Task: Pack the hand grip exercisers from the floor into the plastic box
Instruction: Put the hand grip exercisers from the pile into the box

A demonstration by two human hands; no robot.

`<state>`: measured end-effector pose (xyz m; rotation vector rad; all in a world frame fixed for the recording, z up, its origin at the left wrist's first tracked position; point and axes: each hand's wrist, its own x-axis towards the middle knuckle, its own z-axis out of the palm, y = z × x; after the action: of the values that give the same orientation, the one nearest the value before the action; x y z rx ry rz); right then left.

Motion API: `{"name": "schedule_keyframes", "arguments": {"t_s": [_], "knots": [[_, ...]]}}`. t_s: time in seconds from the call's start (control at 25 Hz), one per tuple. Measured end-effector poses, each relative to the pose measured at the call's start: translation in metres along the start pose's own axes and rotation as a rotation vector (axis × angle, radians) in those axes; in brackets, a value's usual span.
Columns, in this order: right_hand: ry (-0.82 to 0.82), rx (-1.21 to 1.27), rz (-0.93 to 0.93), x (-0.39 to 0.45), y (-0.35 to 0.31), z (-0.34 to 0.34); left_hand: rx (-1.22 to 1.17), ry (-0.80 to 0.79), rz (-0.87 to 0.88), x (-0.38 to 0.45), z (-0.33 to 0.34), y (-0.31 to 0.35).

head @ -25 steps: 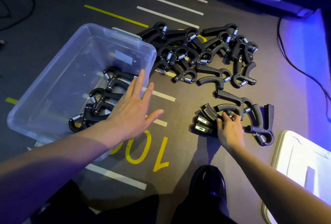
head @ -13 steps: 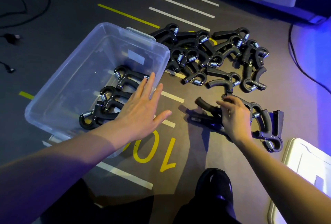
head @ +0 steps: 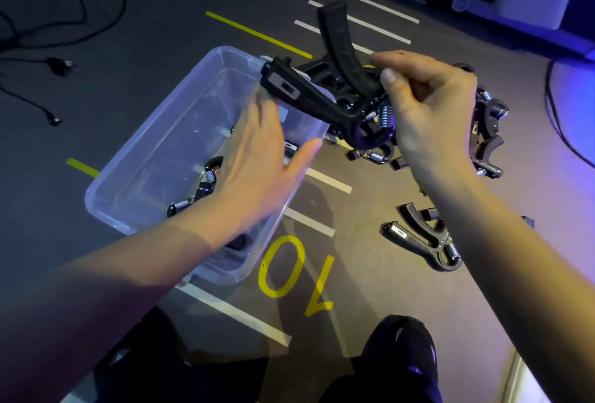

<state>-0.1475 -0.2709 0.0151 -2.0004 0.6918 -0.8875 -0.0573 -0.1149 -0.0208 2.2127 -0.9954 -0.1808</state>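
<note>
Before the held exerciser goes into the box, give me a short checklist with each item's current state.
1. Right hand has a firm hold on the exerciser: ok, fingers closed near its spring end.
2. Exerciser lifted clear of the floor pile: ok.
3. Left hand free to receive it: ok, open, fingertips at one handle.
4. Free space in the plastic box: ok, far half bare.
5. Box steady: cannot tell.
6. Floor cleared: not ok, a loose exerciser and the pile remain.
</note>
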Motion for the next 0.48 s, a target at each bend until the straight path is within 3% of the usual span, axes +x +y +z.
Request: {"name": "schedule_keyframes", "arguments": {"t_s": [0.12, 0.36, 0.48], "knots": [[-0.100, 0.014, 0.106, 0.008, -0.009, 0.011, -0.128, 0.148, -0.003, 0.008, -0.019, -0.011], [-0.285, -0.129, 0.143, 0.016, -0.027, 0.034, 0.379, 0.166, 0.357, 0.018, -0.034, -0.045], [-0.339, -0.072, 0.153, 0.018, -0.033, 0.044, 0.324, 0.093, 0.289, 0.009, -0.042, -0.047]]}}
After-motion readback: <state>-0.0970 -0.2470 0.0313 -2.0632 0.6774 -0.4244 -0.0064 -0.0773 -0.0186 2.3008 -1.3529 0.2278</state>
